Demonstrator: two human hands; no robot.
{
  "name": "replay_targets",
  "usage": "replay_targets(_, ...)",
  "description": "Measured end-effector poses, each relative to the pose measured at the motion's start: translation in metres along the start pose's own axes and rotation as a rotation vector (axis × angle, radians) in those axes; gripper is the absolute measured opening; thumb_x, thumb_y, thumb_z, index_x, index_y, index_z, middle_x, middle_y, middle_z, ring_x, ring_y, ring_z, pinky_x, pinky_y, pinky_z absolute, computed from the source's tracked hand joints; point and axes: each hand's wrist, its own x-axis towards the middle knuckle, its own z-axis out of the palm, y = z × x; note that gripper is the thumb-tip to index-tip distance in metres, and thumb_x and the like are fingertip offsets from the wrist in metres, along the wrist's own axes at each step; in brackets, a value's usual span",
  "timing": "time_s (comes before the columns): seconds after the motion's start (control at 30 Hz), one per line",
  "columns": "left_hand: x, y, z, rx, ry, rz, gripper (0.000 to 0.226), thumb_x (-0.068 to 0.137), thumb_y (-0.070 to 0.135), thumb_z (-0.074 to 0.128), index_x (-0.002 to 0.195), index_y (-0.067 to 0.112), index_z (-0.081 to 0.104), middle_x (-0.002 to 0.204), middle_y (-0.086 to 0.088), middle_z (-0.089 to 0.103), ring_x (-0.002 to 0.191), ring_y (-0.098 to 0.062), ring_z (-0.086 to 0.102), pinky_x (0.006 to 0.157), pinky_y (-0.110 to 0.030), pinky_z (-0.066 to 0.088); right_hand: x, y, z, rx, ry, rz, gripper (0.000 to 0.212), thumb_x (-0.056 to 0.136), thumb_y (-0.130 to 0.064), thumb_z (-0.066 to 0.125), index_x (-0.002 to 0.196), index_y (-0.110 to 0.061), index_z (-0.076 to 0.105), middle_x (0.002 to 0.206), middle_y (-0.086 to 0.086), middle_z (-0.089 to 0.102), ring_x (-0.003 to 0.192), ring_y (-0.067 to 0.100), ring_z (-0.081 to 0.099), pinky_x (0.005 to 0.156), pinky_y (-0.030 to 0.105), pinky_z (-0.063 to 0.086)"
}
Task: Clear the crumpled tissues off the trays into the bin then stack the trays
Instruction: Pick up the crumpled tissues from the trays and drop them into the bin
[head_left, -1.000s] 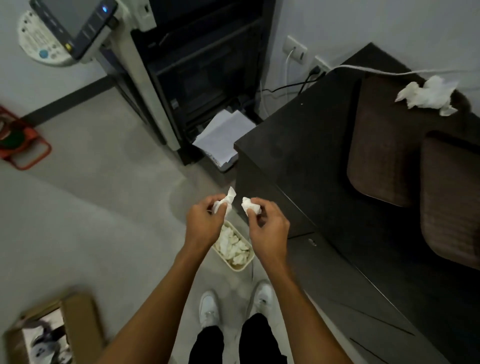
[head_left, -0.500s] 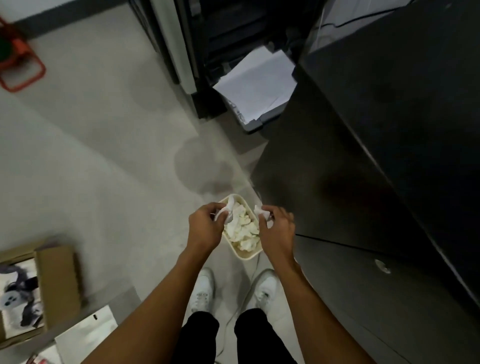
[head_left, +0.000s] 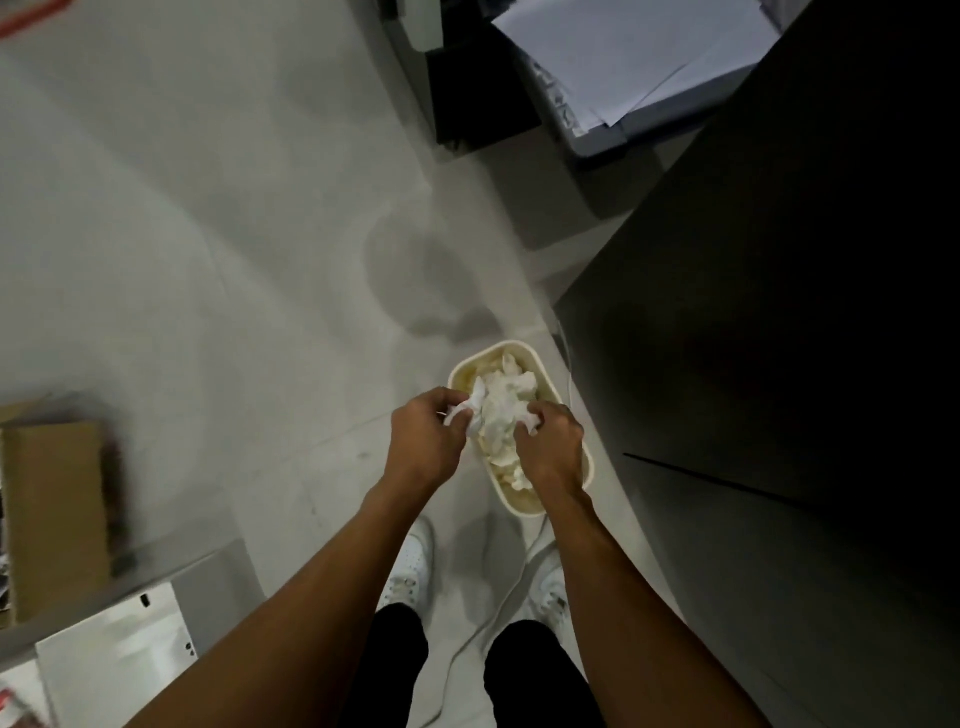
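Observation:
A small cream bin (head_left: 519, 349) stands on the floor beside the dark cabinet, filled with crumpled white tissues (head_left: 501, 402). My left hand (head_left: 427, 441) is just over the bin's left rim and pinches a crumpled tissue (head_left: 460, 413). My right hand (head_left: 551, 447) is over the bin's right side, fingers curled on another bit of tissue (head_left: 531, 427). The trays are out of view.
A dark cabinet (head_left: 769, 322) fills the right side. A printer base with a stack of white paper (head_left: 628, 57) stands at the top. A cardboard box (head_left: 57, 514) and white sheets (head_left: 114, 670) lie on the floor at the left. My white shoes (head_left: 410, 566) are below the bin.
The view has tilted down, so the trays have left the frame. Both hands have lowered with their tissues from above the bin down onto its rim.

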Motion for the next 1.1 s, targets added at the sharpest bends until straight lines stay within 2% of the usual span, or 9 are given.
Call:
replay_targets(0.07, 0.002, -0.012, 0.004, 0.008, -0.003, -0.01, 0.013, 0.094, 0.025, 0.069, 0.103, 0.021, 0.077, 0.092, 0.007, 0.073, 0.077, -0.001, 0.062, 0.064, -0.006, 0.04, 0.004, 0.003, 0.011, 0.0, -0.111, -0.041, 0.041, 0.101, -0.034, 0.058, 0.14, -0.021, 0.058, 0.139, 0.004, 0.061, 0.127, 0.026, 0.058, 0.108, 0.038, 0.045)
replay_targets(0.23, 0.003, -0.024, 0.011, 0.025, -0.02, -0.018, 0.015, 0.094, 0.027, 0.069, 0.106, 0.022, 0.077, 0.096, 0.005, 0.074, 0.081, -0.008, 0.063, 0.071, -0.019, 0.045, -0.002, 0.008, 0.02, -0.027, -0.238, -0.136, 0.047, 0.101, -0.039, 0.054, 0.147, -0.027, 0.05, 0.141, 0.001, 0.062, 0.125, 0.026, 0.06, 0.108, 0.041, 0.047)
replay_targets(0.37, 0.005, -0.018, 0.014, 0.026, -0.038, 0.011, 0.015, 0.093, 0.026, 0.07, 0.106, 0.021, 0.077, 0.094, 0.005, 0.073, 0.081, -0.006, 0.064, 0.068, -0.014, 0.045, -0.013, 0.019, 0.001, 0.018, -0.091, -0.118, 0.045, 0.1, -0.036, 0.059, 0.144, -0.023, 0.054, 0.14, 0.001, 0.061, 0.128, 0.024, 0.057, 0.109, 0.038, 0.046)
replay_targets(0.47, 0.011, -0.007, 0.021, 0.058, -0.063, 0.037, 0.017, 0.093, 0.024, 0.071, 0.109, 0.02, 0.075, 0.102, 0.001, 0.072, 0.089, -0.016, 0.066, 0.077, -0.024, 0.052, -0.026, 0.031, -0.02, 0.092, 0.081, -0.113, 0.043, 0.095, -0.024, 0.064, 0.137, -0.02, 0.059, 0.134, 0.003, 0.06, 0.126, 0.022, 0.051, 0.102, 0.037, 0.051)
replay_targets(0.53, 0.017, -0.001, 0.03, 0.116, -0.1, 0.084, 0.018, 0.092, 0.02, 0.072, 0.11, 0.02, 0.074, 0.111, -0.002, 0.07, 0.096, -0.02, 0.066, 0.084, -0.031, 0.056, -0.027, 0.042, -0.029, 0.068, 0.117, -0.106, 0.051, 0.092, -0.021, 0.065, 0.142, -0.02, 0.053, 0.14, 0.004, 0.054, 0.131, 0.022, 0.044, 0.105, 0.038, 0.047)
replay_targets(0.63, 0.028, 0.004, 0.05, 0.261, -0.168, 0.236, 0.019, 0.09, 0.015, 0.071, 0.109, 0.017, 0.073, 0.118, -0.007, 0.066, 0.102, -0.026, 0.065, 0.085, -0.038, 0.056, -0.021, 0.057, -0.034, -0.029, 0.018, -0.082, 0.065, 0.093, -0.022, 0.064, 0.153, -0.017, 0.041, 0.155, 0.006, 0.04, 0.143, 0.027, 0.033, 0.114, 0.04, 0.037)
replay_targets(0.77, 0.045, 0.001, 0.08, 0.454, -0.253, 0.324, 0.021, 0.092, 0.016, 0.067, 0.112, 0.02, 0.073, 0.122, -0.005, 0.065, 0.109, -0.027, 0.061, 0.082, -0.038, 0.054, -0.013, 0.072, -0.035, -0.133, -0.114, -0.11, 0.069, 0.092, -0.02, 0.061, 0.156, -0.017, 0.036, 0.149, 0.008, 0.042, 0.138, 0.028, 0.038, 0.109, 0.035, 0.042)
replay_targets(0.97, 0.064, -0.019, 0.101, 0.754, -0.394, 0.194, 0.038, 0.097, 0.023, 0.058, 0.135, 0.026, 0.063, 0.132, -0.006, 0.064, 0.111, -0.027, 0.065, 0.089, -0.038, 0.056, -0.011, 0.08, -0.036, -0.137, -0.147, -0.116, 0.073, 0.092, -0.024, 0.061, 0.159, -0.017, 0.032, 0.142, 0.007, 0.047, 0.134, 0.026, 0.04, 0.109, 0.035, 0.042)
replay_targets(1.1, 0.057, -0.008, 0.089, 0.688, -0.44, 0.198, 0.051, 0.095, 0.02, 0.06, 0.145, 0.021, 0.054, 0.143, -0.009, 0.057, 0.122, -0.029, 0.061, 0.096, -0.039, 0.054, -0.015, 0.074, -0.047, -0.115, -0.169, -0.1, 0.072, 0.089, -0.022, 0.063, 0.156, -0.017, 0.036, 0.138, 0.01, 0.052, 0.131, 0.031, 0.045, 0.107, 0.042, 0.047)
